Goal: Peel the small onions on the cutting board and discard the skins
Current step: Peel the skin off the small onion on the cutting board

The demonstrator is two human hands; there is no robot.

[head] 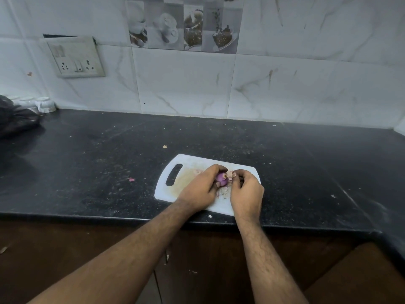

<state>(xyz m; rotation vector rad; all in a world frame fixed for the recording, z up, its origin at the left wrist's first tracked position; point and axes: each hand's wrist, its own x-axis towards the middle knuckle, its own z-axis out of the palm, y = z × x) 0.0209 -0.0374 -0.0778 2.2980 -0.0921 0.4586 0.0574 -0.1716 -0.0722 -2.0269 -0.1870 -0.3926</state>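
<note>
A white cutting board (pixel 173 187) with a handle slot lies on the black counter near its front edge. Over the board my left hand (pixel 200 189) grips a small purple onion (pixel 221 179), partly bared of skin. My right hand (pixel 246 190) pinches a pale flake of onion skin (pixel 230 174) at the onion's top right. Loose skins (pixel 223 190) lie on the board beneath the hands. Both hands hide the right half of the board, so any other onions there are out of sight.
Black granite counter (pixel 109 154) carries scattered skin flakes (pixel 131 179). A black plastic bag (pixel 15 121) and small white cups (pixel 45 104) sit at the far left. A tiled wall with a switch socket (pixel 75 57) rises behind. Brown cabinets below the counter edge.
</note>
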